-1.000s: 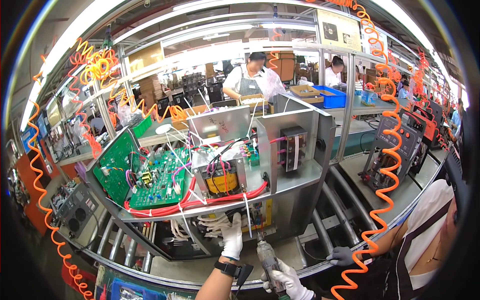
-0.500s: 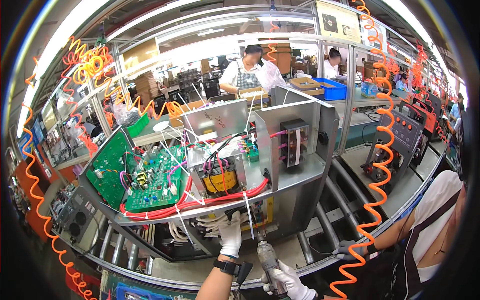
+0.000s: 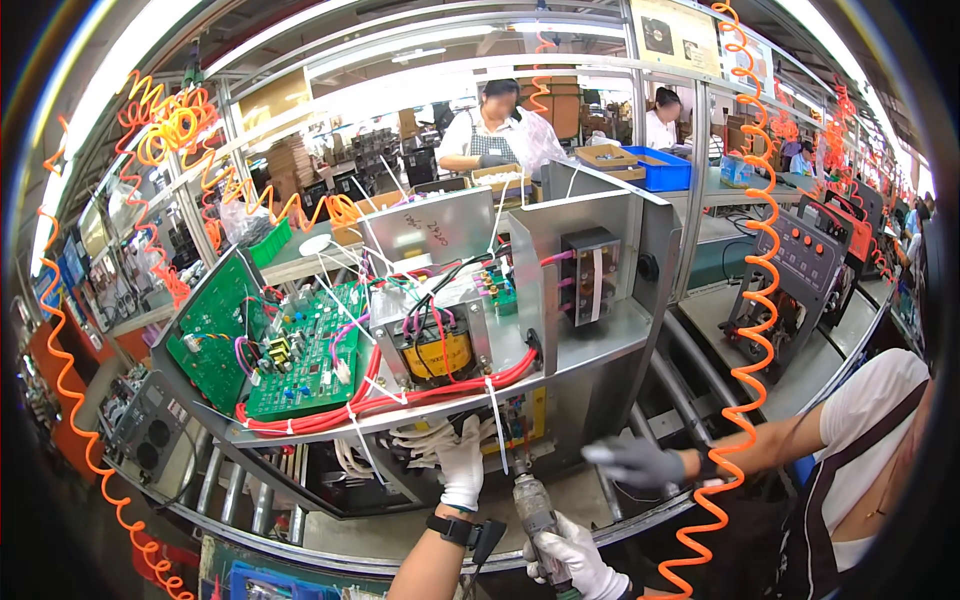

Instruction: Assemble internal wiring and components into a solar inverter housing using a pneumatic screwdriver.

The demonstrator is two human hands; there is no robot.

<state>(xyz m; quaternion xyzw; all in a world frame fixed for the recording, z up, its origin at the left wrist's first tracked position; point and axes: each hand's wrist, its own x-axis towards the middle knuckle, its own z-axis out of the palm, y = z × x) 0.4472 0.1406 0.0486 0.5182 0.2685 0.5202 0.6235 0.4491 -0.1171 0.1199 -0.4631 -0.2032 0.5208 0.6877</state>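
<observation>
Under the chassis [image 3: 420, 300] shelf, screwdriver [image 3: 533, 508] points up at the lower front edge, right hand [image 3: 575, 562] wrapped tight round its grip. Left hand [image 3: 462, 463], fingers curled, presses on white wires [image 3: 415, 437] just beside. Boards, transformer and red cables already mounted above; underside fastening looks unfinished. Co-worker's gloved hand [image 3: 635, 463] reaches in nearby.

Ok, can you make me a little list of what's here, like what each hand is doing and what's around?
place: factory assembly line
left hand: white glove, touching the underside of the open metal machine chassis
right hand: white glove, holding a powered screwdriver that points up
on the chassis: green circuit boards, transformer, red cables
nearby: co-worker's grey-gloved hand, orange coiled hose
</observation>
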